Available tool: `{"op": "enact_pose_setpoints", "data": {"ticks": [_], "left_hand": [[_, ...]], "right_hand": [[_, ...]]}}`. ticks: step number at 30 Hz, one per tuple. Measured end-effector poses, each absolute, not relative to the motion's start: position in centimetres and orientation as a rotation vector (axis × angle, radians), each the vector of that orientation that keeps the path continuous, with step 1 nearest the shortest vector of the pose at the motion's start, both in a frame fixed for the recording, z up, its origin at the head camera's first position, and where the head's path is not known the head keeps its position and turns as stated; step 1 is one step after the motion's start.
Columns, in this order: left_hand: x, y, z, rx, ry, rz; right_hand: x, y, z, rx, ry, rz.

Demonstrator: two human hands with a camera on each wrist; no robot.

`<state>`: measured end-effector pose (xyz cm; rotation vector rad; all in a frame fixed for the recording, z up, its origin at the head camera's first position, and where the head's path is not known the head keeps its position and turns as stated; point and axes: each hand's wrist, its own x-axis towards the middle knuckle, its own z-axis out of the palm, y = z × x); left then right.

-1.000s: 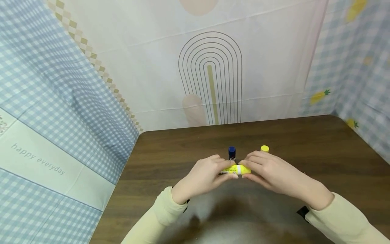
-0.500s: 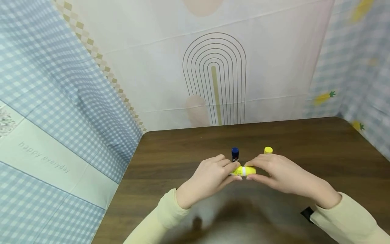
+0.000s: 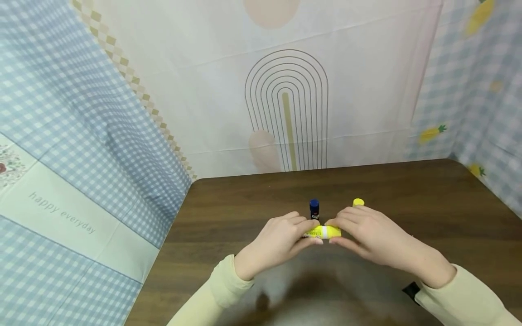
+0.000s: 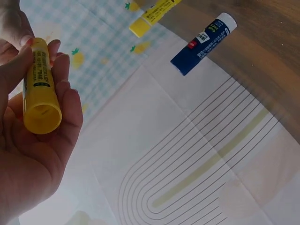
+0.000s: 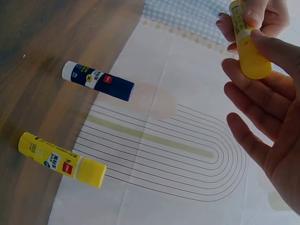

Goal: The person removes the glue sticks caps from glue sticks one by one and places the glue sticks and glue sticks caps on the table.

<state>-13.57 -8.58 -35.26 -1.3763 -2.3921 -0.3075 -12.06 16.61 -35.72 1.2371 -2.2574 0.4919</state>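
Both hands hold one yellow glue stick (image 3: 316, 232) sideways above the table. The left hand (image 3: 281, 237) grips its labelled body, whose hollow round end (image 4: 43, 117) faces the left wrist camera. At the other end, the right hand (image 3: 373, 233) pinches the yellow cap (image 5: 255, 63) between thumb and fingers, beside a white band. Behind the hands a navy glue stick (image 3: 314, 209) stands upright. A second yellow glue stick (image 5: 51, 154) stands to its right, partly hidden by the right hand in the head view.
The dark wooden table (image 3: 244, 199) reaches back to a white cloth (image 3: 204, 104) with printed arches. Blue checked cloth (image 3: 81, 117) hangs at the left, and more of it at the right. A black item (image 3: 412, 290) shows near the right sleeve.
The hands and the held glue stick sit slightly lower in the head view than half a second ago, as does the whole scene. Both hands still hold the stick.
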Motion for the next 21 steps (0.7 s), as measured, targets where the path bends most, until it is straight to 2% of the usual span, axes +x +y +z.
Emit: {"op": "enact_pose_setpoints", "data": {"ticks": [9, 21], "left_hand": [[-13.3, -8.7, -35.5, -1.351, -2.297, -0.299], [-13.4, -8.8, -35.3, -1.346, -2.358, -0.305]], "right_hand": [[-11.7, 17.1, -34.7, 1.138, -2.689, 0.955], [-12.2, 16.5, -36.0, 1.225, -2.348, 0.713]]}}
